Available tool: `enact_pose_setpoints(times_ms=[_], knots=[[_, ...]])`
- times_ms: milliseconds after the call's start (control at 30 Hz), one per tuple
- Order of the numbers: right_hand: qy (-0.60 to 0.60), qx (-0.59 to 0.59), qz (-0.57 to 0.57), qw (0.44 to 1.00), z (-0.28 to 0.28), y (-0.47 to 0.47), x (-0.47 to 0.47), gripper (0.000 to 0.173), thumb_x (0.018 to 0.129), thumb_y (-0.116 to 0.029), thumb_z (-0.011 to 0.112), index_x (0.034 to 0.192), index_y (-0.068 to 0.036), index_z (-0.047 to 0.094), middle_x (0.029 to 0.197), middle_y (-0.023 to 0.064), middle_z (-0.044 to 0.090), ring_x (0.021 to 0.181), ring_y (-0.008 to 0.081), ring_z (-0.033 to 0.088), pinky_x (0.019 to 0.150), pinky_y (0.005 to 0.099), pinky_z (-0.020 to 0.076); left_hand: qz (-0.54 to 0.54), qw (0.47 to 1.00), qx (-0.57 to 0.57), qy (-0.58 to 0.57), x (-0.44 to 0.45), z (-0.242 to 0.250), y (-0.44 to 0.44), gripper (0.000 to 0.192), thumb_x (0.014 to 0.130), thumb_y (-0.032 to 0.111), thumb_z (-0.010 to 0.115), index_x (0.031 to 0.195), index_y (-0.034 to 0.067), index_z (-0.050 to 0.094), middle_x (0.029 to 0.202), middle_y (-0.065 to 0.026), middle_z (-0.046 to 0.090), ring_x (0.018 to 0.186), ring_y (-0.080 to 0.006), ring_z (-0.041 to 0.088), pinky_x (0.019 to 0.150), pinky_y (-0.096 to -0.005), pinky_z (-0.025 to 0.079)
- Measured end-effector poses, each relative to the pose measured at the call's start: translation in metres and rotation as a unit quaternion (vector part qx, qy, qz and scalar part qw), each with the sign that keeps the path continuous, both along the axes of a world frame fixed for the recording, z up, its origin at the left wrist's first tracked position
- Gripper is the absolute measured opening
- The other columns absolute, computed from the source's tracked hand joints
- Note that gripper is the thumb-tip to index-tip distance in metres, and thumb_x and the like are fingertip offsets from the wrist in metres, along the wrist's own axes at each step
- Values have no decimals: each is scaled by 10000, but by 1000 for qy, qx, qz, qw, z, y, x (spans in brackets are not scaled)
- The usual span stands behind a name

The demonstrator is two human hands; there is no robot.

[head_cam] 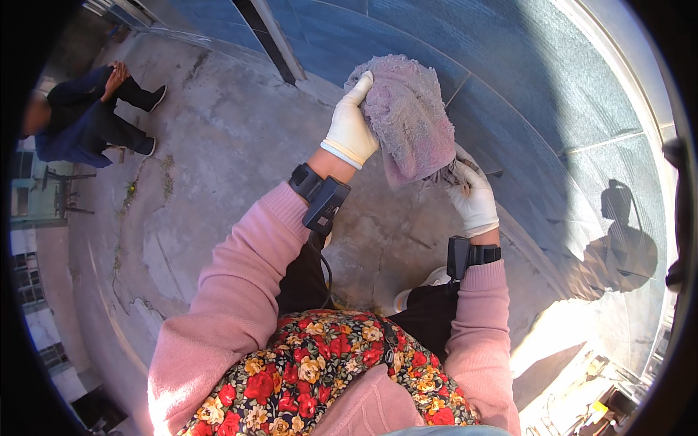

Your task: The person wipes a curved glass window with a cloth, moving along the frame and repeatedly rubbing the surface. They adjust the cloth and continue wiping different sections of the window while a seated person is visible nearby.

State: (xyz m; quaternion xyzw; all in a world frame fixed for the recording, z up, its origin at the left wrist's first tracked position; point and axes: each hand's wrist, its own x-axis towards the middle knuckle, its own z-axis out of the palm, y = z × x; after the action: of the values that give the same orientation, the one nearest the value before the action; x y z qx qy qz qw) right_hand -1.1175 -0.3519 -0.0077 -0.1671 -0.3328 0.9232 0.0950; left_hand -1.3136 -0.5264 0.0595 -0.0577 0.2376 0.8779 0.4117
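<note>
A worn, pinkish-grey terry cloth (406,117) is held up in front of a blue-grey tiled wall. My left hand (349,125), in a whitish glove, grips its left side with the thumb laid over the front; the other fingers are hidden behind it. At the cloth's lower right corner, my right hand (473,197), gloved the same way, pinches a bunched grey-brown end (450,173). Whether that end belongs to the same cloth I cannot tell. A small dark tip (495,173) shows just beyond the right fingers.
The tiled wall (507,120) curves along the right, meeting a cracked concrete floor (218,125). A seated person (92,114) is at the far left, near a dark stool (68,191). Assorted clutter (600,398) lies in sunlight at the lower right.
</note>
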Motion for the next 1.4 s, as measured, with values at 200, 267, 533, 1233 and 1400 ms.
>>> enact_pose_setpoints(times_ms=[200,267,533,1233,1400], knots=[[-11,28,-61,998,10,15,-3,472,972,17,461,1435,103,482,1377,240,595,1253,305,610,1084,423,493,36,999,5,6,-5,1,-2,395,1029,338,601,1330,84,602,1323,-85,646,1216,-286,606,1086,-460,469],[-6,31,-80,996,17,23,4,467,974,12,452,1431,105,486,1373,237,599,1245,301,614,1083,425,494,29,999,20,-1,-9,2,-3,399,1026,340,605,1329,80,602,1322,-89,647,1223,-285,604,1091,-460,466],[26,74,-145,986,55,37,20,442,995,-19,479,1428,63,518,1320,211,638,1182,250,644,1024,364,519,100,994,16,35,-35,-1,-13,387,1019,323,622,1298,54,620,1306,-110,656,1194,-284,619,1043,-458,494],[61,399,-166,900,113,-49,-4,313,943,121,553,1209,29,689,1211,115,714,1085,166,675,1001,305,510,-214,960,-121,135,66,-25,25,360,1048,191,562,1369,27,577,1331,-81,656,1192,-209,632,1057,-383,483],[5,469,-217,856,92,-51,-27,290,958,88,568,1196,6,712,1172,99,715,1086,169,674,986,294,505,-221,969,-102,-30,72,-32,25,402,1075,258,490,1408,36,532,1382,-124,615,1236,-258,609,1092,-421,469]])
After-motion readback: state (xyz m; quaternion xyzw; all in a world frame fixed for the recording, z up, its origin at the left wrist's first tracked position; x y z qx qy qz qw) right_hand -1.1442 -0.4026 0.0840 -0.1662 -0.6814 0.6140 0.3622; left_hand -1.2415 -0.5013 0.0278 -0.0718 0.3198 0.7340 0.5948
